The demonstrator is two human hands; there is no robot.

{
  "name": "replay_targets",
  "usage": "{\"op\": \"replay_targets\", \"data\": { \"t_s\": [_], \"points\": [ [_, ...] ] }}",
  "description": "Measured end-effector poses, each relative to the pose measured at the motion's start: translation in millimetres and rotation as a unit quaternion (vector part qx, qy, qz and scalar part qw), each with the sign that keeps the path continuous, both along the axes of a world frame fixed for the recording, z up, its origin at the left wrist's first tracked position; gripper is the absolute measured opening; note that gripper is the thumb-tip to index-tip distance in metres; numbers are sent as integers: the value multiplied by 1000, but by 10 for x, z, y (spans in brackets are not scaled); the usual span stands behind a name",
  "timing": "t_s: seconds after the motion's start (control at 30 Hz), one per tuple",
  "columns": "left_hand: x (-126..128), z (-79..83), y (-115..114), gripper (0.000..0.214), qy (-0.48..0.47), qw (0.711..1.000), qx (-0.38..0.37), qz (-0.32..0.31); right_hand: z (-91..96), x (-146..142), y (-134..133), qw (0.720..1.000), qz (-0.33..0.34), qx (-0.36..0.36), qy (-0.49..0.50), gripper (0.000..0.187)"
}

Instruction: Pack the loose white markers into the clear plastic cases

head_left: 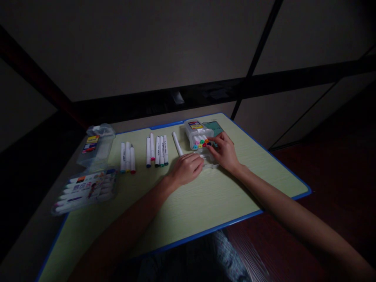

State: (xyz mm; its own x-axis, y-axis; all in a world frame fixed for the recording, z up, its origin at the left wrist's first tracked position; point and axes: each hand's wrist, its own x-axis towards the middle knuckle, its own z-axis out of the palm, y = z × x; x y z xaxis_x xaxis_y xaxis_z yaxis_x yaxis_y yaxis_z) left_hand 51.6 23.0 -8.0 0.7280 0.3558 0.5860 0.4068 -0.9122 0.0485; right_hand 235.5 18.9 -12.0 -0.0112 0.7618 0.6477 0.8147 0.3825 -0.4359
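The left hand (pixel 188 168) is curling by the clear lid (pixel 209 159); I cannot tell if it is holding anything. The right hand (pixel 225 152) is touching the bright pens (pixel 201 141) with its fingertips close together; I cannot tell if it is gripping one. They are lying inside the clear box (pixel 188 132). A green card (pixel 216 127) is resting beside it.

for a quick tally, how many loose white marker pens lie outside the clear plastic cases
9: three white cylindrical pens at left, five centrally, one by the left hand; others may be hidden.
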Motion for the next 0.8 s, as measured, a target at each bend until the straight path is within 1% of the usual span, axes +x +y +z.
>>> {"op": "replay_targets", "data": {
  "t_s": [0.23, 0.6, 0.8],
  "points": [
    [2, 7, -5, 23, 0, 1000, -6, -3, 22, -12, -18, 1000, -3, -5, -4, 28],
    [6, 0, -5, 22, -1, 1000, 2, -1, -4, 0, -9, 1000, -4, 2, -6, 28],
    [5, 2, -5, 25, 8, 1000, -9, 2, -14, 10, 6, 1000, -6, -1, -12, 27]
  ]
}}
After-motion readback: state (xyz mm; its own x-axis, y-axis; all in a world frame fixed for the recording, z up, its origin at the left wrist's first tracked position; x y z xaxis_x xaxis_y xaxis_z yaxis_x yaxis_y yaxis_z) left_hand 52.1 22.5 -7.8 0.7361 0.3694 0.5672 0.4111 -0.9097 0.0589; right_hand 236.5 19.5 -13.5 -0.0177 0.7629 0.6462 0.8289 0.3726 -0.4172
